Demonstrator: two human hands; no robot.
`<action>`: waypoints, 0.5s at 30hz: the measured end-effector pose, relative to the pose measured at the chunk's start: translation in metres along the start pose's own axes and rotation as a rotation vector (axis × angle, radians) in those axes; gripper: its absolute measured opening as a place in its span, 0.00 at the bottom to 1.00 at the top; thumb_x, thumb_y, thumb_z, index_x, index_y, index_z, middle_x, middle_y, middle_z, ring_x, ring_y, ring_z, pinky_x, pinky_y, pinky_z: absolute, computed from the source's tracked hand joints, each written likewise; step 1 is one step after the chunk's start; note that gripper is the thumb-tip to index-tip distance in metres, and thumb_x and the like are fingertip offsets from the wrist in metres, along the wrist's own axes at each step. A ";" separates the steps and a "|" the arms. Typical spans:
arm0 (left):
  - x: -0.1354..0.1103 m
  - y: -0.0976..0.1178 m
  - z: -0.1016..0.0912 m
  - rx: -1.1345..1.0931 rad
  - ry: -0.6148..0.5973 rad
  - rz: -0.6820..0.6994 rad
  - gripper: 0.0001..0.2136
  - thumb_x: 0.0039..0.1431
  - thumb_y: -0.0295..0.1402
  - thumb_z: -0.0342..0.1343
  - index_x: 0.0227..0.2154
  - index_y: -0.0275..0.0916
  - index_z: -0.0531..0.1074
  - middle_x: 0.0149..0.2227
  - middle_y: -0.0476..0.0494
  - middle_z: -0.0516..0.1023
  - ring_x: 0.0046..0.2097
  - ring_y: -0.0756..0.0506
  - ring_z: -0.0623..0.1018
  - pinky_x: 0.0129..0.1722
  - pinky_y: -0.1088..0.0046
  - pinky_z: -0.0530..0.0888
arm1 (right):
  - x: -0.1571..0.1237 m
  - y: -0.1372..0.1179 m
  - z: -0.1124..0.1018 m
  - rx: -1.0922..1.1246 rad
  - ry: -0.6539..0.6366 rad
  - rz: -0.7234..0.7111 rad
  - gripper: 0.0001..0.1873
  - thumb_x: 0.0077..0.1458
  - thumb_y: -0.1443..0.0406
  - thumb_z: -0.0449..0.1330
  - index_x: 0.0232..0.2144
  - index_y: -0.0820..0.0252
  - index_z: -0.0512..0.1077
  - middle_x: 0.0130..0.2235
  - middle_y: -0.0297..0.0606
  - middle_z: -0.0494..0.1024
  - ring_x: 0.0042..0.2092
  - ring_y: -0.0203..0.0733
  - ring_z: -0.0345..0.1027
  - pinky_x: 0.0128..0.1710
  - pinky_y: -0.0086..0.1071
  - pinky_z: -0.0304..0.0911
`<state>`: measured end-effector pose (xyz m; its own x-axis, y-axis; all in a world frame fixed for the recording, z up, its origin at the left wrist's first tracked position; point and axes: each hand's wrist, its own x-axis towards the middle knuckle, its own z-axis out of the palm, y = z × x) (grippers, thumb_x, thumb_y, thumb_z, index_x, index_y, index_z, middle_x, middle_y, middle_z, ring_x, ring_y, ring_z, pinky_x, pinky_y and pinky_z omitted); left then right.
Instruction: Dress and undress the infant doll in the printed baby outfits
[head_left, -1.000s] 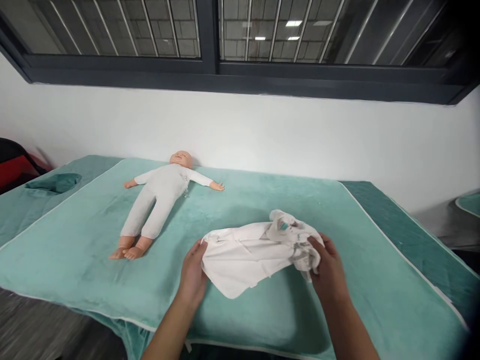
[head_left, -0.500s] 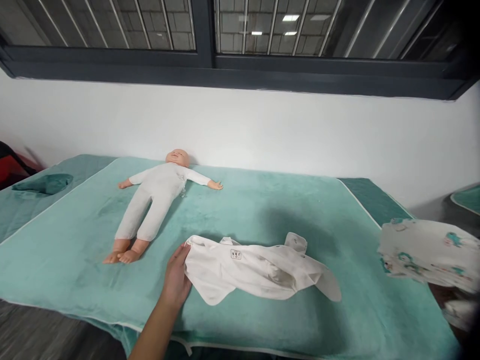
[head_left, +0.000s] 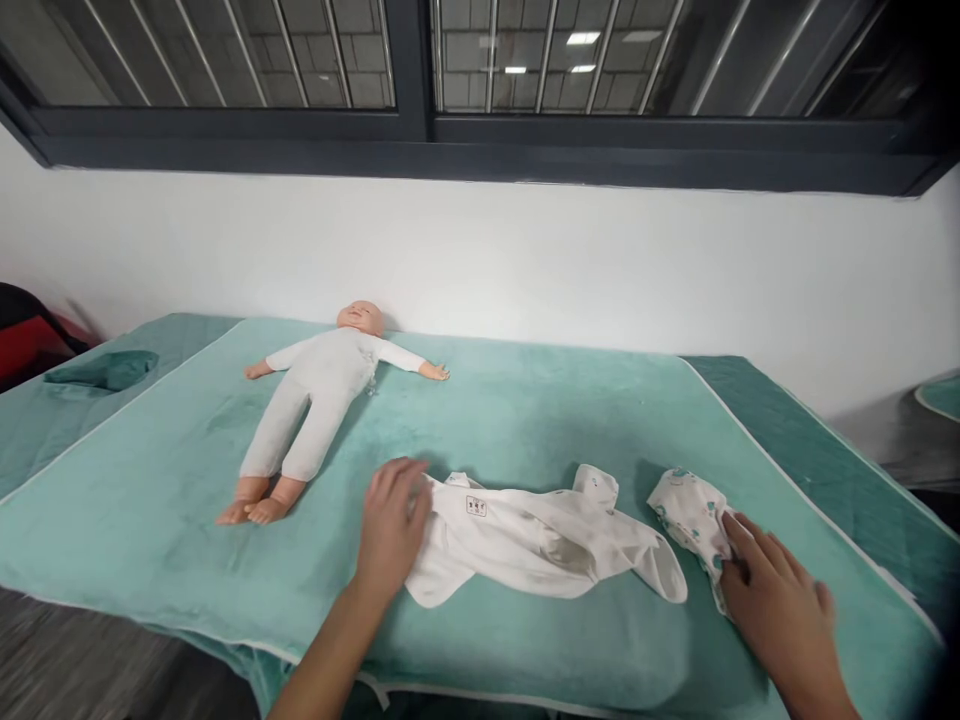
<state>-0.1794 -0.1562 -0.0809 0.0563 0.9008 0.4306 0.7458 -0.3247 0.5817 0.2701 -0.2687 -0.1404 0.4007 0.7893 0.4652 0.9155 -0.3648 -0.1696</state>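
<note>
A white baby garment with a small dark label print lies spread on the green bed cover. My left hand is over its left end, fingers loosely bent and slightly apart; the fabric beneath them is partly hidden. To the right, a folded white cloth item with green prints rests on the cover. My right hand touches its right edge, fingers stretched out over it. A baby doll in a white suit lies on its back at the left, arms spread and feet bare.
The green cover spreads over the bed, against a white wall. A dark window frame with bars runs above. A dark green folded cloth lies at the left, near a red and black object.
My right hand has come into view from the right with the printed cloth item, now down on the cover. My left hand has moved slightly over the white garment's end and loosened.
</note>
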 end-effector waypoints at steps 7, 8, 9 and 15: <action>0.019 0.036 0.004 0.208 -0.531 0.300 0.10 0.65 0.33 0.53 0.47 0.44 0.72 0.46 0.47 0.76 0.51 0.42 0.74 0.63 0.49 0.59 | 0.009 -0.118 -0.035 0.444 -0.123 -0.190 0.23 0.63 0.58 0.51 0.58 0.56 0.65 0.58 0.47 0.72 0.59 0.53 0.67 0.56 0.49 0.63; 0.021 0.041 0.002 0.214 -0.538 0.320 0.09 0.66 0.31 0.52 0.46 0.43 0.72 0.44 0.47 0.76 0.49 0.43 0.74 0.59 0.53 0.64 | 0.010 -0.141 -0.037 0.514 -0.245 -0.265 0.23 0.63 0.59 0.51 0.59 0.55 0.63 0.59 0.45 0.72 0.58 0.50 0.67 0.56 0.45 0.64; 0.022 0.045 0.000 0.222 -0.529 0.340 0.08 0.67 0.31 0.50 0.45 0.42 0.72 0.43 0.47 0.76 0.47 0.44 0.75 0.55 0.57 0.67 | 0.012 -0.162 -0.038 0.543 -0.346 -0.344 0.23 0.63 0.60 0.52 0.60 0.54 0.63 0.59 0.44 0.71 0.60 0.49 0.65 0.57 0.44 0.62; 0.034 0.065 -0.043 0.341 -0.249 0.568 0.12 0.70 0.34 0.46 0.49 0.41 0.70 0.39 0.44 0.74 0.40 0.45 0.74 0.39 0.65 0.67 | 0.048 -0.242 -0.061 0.647 -0.621 -0.560 0.11 0.61 0.62 0.56 0.45 0.53 0.72 0.36 0.33 0.77 0.38 0.42 0.71 0.38 0.35 0.62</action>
<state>-0.1571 -0.1594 0.0010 0.6181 0.6716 0.4085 0.7203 -0.6920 0.0477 0.0660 -0.1728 -0.0236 -0.3042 0.9444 0.1248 0.7470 0.3178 -0.5840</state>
